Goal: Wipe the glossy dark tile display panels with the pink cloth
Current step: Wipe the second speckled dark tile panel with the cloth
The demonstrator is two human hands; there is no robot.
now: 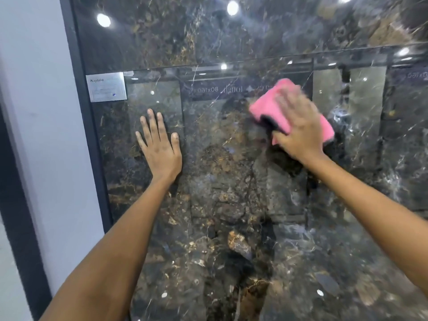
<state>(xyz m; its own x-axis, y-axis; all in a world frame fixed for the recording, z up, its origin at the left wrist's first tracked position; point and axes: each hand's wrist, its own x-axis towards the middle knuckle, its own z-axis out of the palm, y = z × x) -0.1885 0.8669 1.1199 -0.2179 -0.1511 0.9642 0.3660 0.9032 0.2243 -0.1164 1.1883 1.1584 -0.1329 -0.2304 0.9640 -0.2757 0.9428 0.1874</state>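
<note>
Right hand (298,133) presses a folded, soft pink cloth (275,105) flat against the glossy, veined dark tile panel (231,205); its fingers are blurred. Left hand (159,144) rests beside, fingers spread, palm on the tile.

2 bare forearms show, with no sleeve, watch or band at either wrist. The left hand (159,144) wears no glove or ring. The right hand (298,133) is likewise ungloved, its fingers blurred.
</note>
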